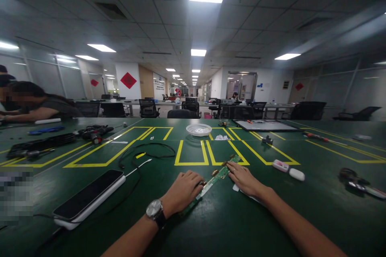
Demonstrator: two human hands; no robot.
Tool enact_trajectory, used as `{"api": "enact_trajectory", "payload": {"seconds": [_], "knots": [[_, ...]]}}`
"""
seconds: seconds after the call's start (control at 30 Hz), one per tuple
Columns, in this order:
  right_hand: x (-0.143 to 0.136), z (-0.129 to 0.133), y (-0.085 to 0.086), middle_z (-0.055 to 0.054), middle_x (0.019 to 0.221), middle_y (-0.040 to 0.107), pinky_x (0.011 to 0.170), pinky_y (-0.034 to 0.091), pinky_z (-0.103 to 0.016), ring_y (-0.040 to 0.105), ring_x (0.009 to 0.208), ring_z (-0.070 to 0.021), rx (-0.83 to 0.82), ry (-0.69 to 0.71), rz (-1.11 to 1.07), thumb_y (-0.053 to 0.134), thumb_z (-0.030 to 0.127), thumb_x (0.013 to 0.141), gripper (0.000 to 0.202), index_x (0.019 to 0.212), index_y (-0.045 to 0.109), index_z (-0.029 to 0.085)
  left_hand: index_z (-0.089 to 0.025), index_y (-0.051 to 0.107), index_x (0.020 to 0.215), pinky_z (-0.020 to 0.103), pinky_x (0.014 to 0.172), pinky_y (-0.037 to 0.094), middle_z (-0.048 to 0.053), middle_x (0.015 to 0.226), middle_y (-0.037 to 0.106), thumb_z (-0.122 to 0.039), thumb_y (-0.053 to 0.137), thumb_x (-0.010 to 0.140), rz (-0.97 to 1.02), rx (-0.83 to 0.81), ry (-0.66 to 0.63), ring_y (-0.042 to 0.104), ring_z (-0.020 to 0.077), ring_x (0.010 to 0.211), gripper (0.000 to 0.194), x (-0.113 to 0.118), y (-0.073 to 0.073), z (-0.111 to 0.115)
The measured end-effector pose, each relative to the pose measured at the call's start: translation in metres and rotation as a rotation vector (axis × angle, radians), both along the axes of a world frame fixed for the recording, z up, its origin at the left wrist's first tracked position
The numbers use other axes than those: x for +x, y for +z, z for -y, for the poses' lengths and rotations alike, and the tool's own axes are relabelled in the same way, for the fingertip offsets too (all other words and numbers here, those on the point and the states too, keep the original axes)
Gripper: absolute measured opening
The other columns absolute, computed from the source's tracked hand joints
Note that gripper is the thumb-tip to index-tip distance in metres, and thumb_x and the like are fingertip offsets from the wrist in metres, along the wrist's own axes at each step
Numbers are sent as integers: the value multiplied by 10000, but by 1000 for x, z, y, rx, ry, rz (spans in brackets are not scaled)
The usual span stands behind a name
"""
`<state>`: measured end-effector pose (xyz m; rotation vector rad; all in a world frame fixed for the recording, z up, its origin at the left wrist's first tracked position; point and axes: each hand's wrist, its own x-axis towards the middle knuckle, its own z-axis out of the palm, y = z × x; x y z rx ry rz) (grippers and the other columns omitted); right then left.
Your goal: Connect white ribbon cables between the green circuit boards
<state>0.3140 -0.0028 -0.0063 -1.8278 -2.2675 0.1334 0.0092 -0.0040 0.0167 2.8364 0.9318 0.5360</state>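
Note:
A long, narrow green circuit board (222,174) lies slantwise in front of me, with brownish parts along it. My left hand (184,189), a watch (155,211) on its wrist, is closed over the board's nearer half, and its fingers hide part of it. Toward the farther end, my right hand (243,176) grips the board's right edge with its fingers together. A small white piece (235,187) shows beside the right hand.
To the left lie a phone on a white power strip (90,200), a looped black cable (150,156) and drill-like tools (95,134). A white basket (198,129) stands ahead. At right are a pink-and-white case (280,166) and a screwdriver (315,136). A person leans at far left.

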Motion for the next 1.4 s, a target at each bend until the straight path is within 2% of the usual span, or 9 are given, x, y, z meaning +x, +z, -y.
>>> {"api": "enact_trajectory", "payload": {"seconds": [0.2,0.3,0.43,0.53,0.83,1.03,1.1,1.23,1.4], "knots": [[3,4,6,-99,1607,248,1186,194,-453,212,1476,-260,-86,14,-18,248,508,986,651,1537,272,161,-260,582,1190,340,874,388,31,1199,607,-378,368,1039,-28,-6,-2,516,213,1100,287,-1,-1,-1],[1,6,14,-101,1565,346,1178,232,-430,285,1447,-252,-15,4,-38,220,461,997,597,1479,408,164,-263,588,1176,341,868,393,28,1195,608,-380,386,1033,-24,5,-6,518,216,1089,274,0,-2,-3],[-10,4,21,-126,1428,518,1128,307,-440,418,1353,-276,180,-154,2,213,392,998,549,1335,584,168,-254,599,1147,336,860,395,31,1144,624,-367,390,1032,-24,22,-11,531,211,1061,264,-2,0,-5],[-21,-1,18,-127,1306,602,1057,369,-478,525,1236,-297,134,-188,58,254,416,995,514,1294,618,212,-239,601,1136,338,864,397,37,1135,627,-362,398,1030,-7,44,7,538,212,1050,260,-5,3,-7],[-41,-1,13,-135,1479,466,1151,276,-473,406,1372,-282,18,138,-78,399,427,973,489,1380,539,194,-239,575,1208,359,907,407,39,1217,611,-313,489,996,27,104,10,525,226,1126,241,-5,-2,-11],[-62,16,33,-63,1363,585,1102,353,-382,511,1265,-221,63,398,-166,441,317,965,351,1250,632,243,-253,543,1255,385,918,421,40,1280,587,-308,522,977,45,108,17,516,233,1163,284,2,-4,-4],[-55,15,39,-78,1245,644,1045,394,-378,563,1171,-226,126,323,-118,436,260,948,316,1155,671,220,-263,518,1292,398,947,418,40,1338,559,-316,525,977,52,92,5,503,232,1200,319,3,-5,-2],[-19,9,43,-129,1104,652,906,444,-367,600,1022,-255,172,-18,7,493,214,856,284,1056,684,148,-288,459,1368,432,1003,401,40,1476,451,-349,515,985,28,50,-53,439,242,1310,392,6,-7,1],[9,12,35,-93,1013,643,813,440,-320,599,931,-234,24,-5,30,551,241,801,276,1035,691,194,-291,460,1384,426,1003,405,46,1492,438,-380,443,1013,7,5,-107,433,240,1328,382,11,-9,6]]}}
